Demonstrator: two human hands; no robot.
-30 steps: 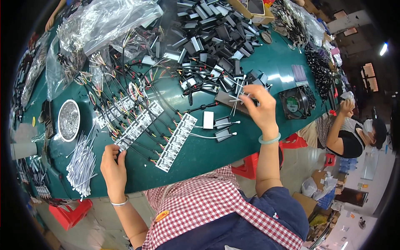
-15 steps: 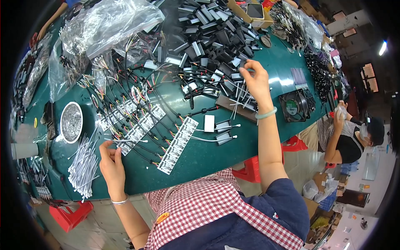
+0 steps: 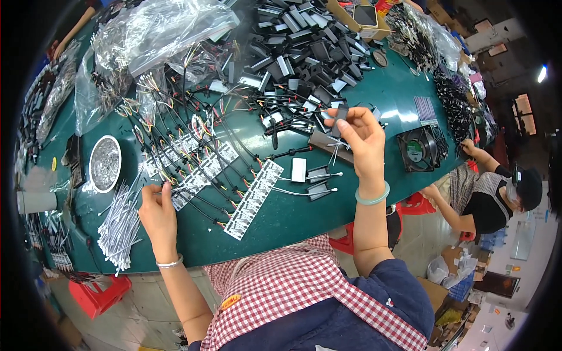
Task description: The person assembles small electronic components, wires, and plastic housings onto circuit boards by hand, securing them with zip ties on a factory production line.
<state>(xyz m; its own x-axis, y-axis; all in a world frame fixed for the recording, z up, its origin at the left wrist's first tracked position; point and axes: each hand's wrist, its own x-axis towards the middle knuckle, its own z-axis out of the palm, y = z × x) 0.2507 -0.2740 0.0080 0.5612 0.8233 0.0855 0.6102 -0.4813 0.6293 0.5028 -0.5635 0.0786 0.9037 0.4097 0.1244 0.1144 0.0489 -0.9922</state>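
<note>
My right hand [image 3: 364, 140] pinches a small dark channel-shaped housing [image 3: 340, 121], held up above the table in front of the heap of similar black housings [image 3: 304, 44]. My left hand [image 3: 158, 225] is closed at the fingertips. A thin white lead seems to be in it, largely hidden against the circuit boards. Beside that hand lies a bundle of white leads [image 3: 119, 231]. To its right are white circuit board strips [image 3: 253, 202] with black cables soldered on. A white block [image 3: 298, 170] and two housings with white leads [image 3: 319, 191] lie beyond the nearest strip.
A white bowl [image 3: 105, 165] of small clear bits stands at the left. Plastic bags [image 3: 175, 35] cover the far left. At the right are a black fan [image 3: 417, 150] and dark cable bundles [image 3: 451, 105]. Another person [image 3: 497, 199] works at the right edge.
My right hand has drawn back from the heap toward me, now with a dark housing plainly in its fingers. My left hand has risen slightly, still pinched. The other person's arms have lowered.
</note>
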